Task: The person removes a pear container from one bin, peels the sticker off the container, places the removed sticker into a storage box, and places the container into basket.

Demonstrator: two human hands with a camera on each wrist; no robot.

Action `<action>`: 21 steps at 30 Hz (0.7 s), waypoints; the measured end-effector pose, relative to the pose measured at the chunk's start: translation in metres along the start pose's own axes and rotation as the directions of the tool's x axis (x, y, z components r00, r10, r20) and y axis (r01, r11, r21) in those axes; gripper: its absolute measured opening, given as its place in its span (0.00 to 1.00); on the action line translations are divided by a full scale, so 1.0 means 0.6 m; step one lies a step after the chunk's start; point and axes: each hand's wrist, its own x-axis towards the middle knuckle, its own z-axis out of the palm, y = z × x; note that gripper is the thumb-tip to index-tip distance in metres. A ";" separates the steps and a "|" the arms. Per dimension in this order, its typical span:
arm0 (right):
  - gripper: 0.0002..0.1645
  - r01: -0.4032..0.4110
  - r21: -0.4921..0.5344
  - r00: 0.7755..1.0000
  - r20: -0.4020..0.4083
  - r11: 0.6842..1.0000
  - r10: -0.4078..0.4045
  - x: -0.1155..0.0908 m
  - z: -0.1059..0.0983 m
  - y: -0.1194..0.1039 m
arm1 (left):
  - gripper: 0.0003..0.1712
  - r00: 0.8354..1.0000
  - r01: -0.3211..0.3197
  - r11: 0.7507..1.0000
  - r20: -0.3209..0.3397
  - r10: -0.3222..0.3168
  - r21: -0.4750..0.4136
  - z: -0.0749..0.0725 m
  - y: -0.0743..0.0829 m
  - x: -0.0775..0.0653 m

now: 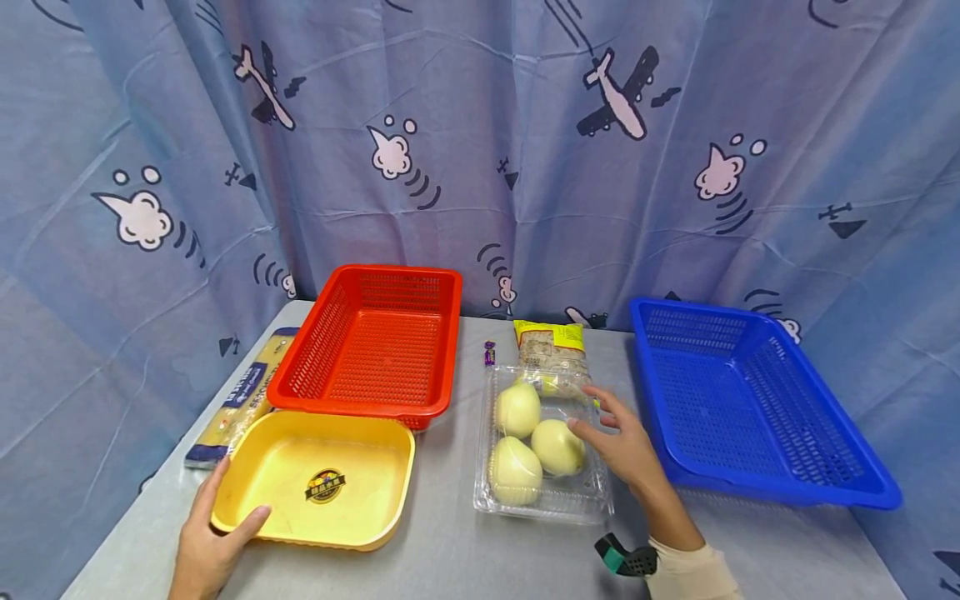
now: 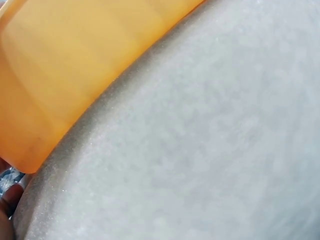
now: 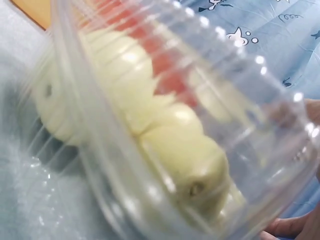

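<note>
A yellow plastic basin [image 1: 375, 521] with a dark round label inside stands at the front left. My left hand [image 1: 206, 533] is at its near left corner, thumb and fingers spread along the two sides. The left wrist view shows the basin's orange-looking outer wall [image 2: 75, 65] and part of a finger at the edge. A clear plastic box [image 1: 540, 504] holds three round pale-green fruits [image 1: 517, 471]. Over its right side reaches my right hand [image 1: 626, 446], thumb and fingers apart. Close up, the right wrist view shows the box [image 3: 125, 210]; contact with it is unclear.
A red basket [image 1: 386, 354] stands behind the basin, a blue basket [image 1: 720, 417] on the right. One long yellow-and-blue packet [image 1: 243, 392] lies along the left edge. Behind the box are a yellow-topped bag [image 1: 551, 342] and a small purple wrapped candy [image 1: 490, 354]. Curtains [image 1: 480, 150] hang behind.
</note>
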 end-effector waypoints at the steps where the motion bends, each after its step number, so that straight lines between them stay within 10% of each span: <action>1: 0.40 -0.001 0.004 1.000 0.004 1.000 0.001 0.001 0.001 0.003 | 0.54 1.000 -0.001 1.000 -0.001 0.001 -0.001 0.000 -0.001 0.000; 21: 0.36 0.041 0.108 0.998 0.045 0.993 -0.047 0.016 0.014 0.024 | 0.53 1.000 -0.023 1.000 -0.002 0.023 0.002 -0.001 0.000 0.001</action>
